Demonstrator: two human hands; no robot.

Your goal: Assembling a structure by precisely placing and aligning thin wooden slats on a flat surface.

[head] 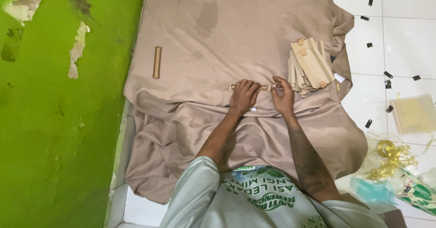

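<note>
From my seat at the remote feed I see both hands pressed down on a thin wooden strip (262, 87) that lies flat near the middle of the beige cloth (213, 42), a little toward its right edge. My left hand (244, 96) covers the strip's left part, fingers curled over it, with only a short end poking out beyond the knuckles. My right hand (283, 96) pinches the strip's right end between thumb and fingertips, so both hands are closed on the same piece (how tightly, I cannot tell).

Just beside the right hand, toward the cloth's right edge, sits a stack of wooden strips (309, 66), fanned and leaning against one another. A single wooden stick (156, 62) lies well apart, near the cloth's left edge, pointing toward the far edge.

The cloth is spread over white floor tiles (408, 37) and bunches in folds near my lap. Small black clips (388, 75) are scattered on the tiles past the right edge, with a yellowish flat packet (414, 114) and some gold ribbon (390, 155) nearer me. A green wall (59, 119) with peeling paint runs along the left.
</note>
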